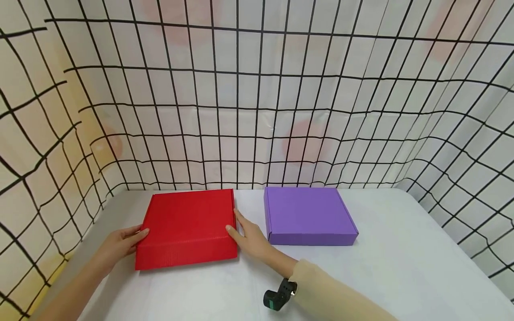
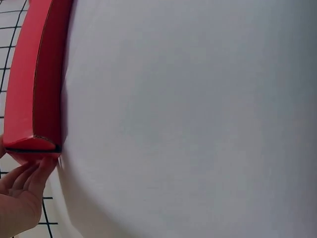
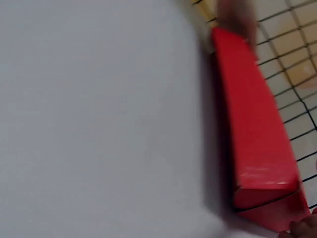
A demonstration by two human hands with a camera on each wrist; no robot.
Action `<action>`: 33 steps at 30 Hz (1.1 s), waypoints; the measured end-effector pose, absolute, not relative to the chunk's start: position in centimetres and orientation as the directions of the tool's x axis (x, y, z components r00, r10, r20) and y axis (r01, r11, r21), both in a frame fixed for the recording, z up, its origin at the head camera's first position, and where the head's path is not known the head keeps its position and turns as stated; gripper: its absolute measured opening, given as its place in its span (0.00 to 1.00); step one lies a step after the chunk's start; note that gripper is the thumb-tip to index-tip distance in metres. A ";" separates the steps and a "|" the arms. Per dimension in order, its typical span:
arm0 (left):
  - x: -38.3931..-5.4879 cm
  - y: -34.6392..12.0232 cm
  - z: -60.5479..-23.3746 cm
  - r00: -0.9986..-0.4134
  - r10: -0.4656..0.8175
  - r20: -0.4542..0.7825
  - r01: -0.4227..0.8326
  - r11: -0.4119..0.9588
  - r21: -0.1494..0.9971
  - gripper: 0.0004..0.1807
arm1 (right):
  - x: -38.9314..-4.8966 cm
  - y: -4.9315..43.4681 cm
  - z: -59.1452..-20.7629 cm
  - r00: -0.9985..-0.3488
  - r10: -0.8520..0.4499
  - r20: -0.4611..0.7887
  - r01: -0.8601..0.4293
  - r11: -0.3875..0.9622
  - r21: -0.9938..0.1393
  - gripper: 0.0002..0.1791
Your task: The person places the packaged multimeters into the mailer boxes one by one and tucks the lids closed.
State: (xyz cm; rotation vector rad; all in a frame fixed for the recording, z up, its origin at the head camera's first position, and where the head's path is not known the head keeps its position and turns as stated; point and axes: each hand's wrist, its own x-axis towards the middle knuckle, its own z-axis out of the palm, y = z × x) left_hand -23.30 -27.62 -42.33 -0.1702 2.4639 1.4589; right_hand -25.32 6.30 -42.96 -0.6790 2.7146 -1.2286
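Observation:
A closed red cardboard box (image 1: 188, 220) is held between both hands at the left of the table, slightly tilted. My left hand (image 1: 119, 244) grips its left side, thumb over the top edge and the other fingers against the side, as the left wrist view also shows. At its right side, my right hand (image 1: 252, 240) grips with the thumb near the front corner and a finger reaching along the side. Only some fingertips of the right hand appear in the right wrist view's lower corner. Close by on the right lies a closed purple box (image 1: 307, 213), apart from the right hand.
A white cloth covers the table (image 1: 385, 267). Black wire grid panels (image 1: 249, 107) stand along the back and both sides, with pale sheeting behind them. A black strapped device (image 1: 279, 294) sits on the right wrist, beside a beige sleeve (image 1: 337, 294).

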 end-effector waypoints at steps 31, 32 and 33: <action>-24.8 -27.4 -41.7 -0.953 -0.024 -0.301 -0.273 0.497 0.824 0.44 | -26.4 5.1 -44.5 -0.951 -0.259 0.168 -0.270 0.435 -0.859 0.30; -24.8 -27.3 -41.7 -0.955 -0.020 -0.297 -0.267 0.496 0.826 0.44 | -26.3 5.3 -44.5 -0.944 -0.268 0.192 -0.300 0.456 -0.838 0.31; -24.9 -27.3 -41.7 -0.955 -0.018 -0.296 -0.267 0.490 0.830 0.44 | -26.1 5.5 -44.4 -0.933 -0.288 0.216 -0.335 0.475 -0.813 0.32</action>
